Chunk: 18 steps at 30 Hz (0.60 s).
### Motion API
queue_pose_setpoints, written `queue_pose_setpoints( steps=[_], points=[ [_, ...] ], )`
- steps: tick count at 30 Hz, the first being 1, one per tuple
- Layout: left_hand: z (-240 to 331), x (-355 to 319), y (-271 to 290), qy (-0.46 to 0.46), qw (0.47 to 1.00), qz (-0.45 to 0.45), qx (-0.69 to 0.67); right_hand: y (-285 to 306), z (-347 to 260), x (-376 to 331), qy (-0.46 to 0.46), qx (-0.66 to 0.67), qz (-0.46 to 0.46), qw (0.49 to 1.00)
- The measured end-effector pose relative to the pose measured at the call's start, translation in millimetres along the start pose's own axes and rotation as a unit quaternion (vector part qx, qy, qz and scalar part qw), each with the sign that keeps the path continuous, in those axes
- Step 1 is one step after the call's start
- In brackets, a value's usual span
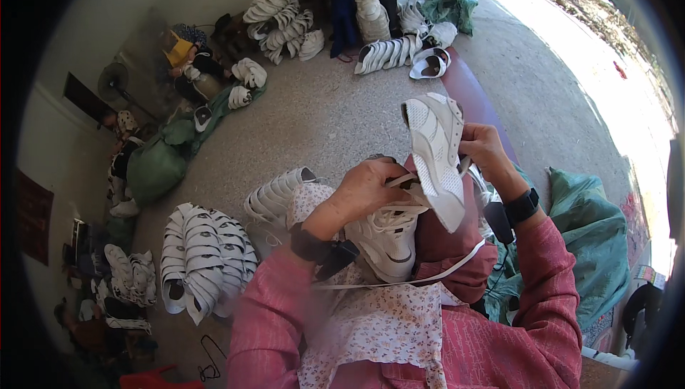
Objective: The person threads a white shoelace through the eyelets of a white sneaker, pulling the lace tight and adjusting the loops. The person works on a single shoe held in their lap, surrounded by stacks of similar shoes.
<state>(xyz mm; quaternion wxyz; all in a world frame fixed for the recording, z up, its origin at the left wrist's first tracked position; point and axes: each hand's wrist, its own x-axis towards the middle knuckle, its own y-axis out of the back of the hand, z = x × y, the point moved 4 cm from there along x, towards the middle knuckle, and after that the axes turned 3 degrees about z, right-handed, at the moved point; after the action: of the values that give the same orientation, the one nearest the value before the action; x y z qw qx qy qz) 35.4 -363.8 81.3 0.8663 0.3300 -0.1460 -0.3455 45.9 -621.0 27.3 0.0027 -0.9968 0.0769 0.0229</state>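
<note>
You are holding a white shoe upper (437, 157) in the air above your lap, its long side roughly upright and its lower end leaning to the right. Fine perforated mesh fills its panels, with smooth, curving white overlays between them, and a row of small eyelets follows the edge nearest your right hand (484, 152). The lower end is plain, smooth and paler than the mesh.

Your right thumb and fingers are closed in a narrow pinch on that edge. Your left hand (369, 188) is pinched on a pale lace (400, 180) at the other side; its fingertips run partly behind the upper, so exactly how they meet it is hard to tell.

Just below, a second white upper (391, 246) rests on your lap, rounded toe toward you, with lacing across its throat and a dark line near its lower edge. Your floral apron (382, 325) spreads beneath it, and nested white uppers (207, 257) stand on the floor (300, 114) to your left.
</note>
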Motion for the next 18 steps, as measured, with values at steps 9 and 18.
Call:
queue_pose_setpoints(
  steps=[9, 18],
  points=[
    [-52.7, 22.5, -11.9, 0.023, 0.996, 0.017, 0.083, -15.8, 2.2, -1.4, 0.037, -0.069, 0.01, 0.997],
    [-75.3, -27.8, 0.2, 0.097, 0.975, -0.003, -0.2, -69.0, -12.3, -11.2, 0.092, -0.274, -0.04, 0.957]
  ],
)
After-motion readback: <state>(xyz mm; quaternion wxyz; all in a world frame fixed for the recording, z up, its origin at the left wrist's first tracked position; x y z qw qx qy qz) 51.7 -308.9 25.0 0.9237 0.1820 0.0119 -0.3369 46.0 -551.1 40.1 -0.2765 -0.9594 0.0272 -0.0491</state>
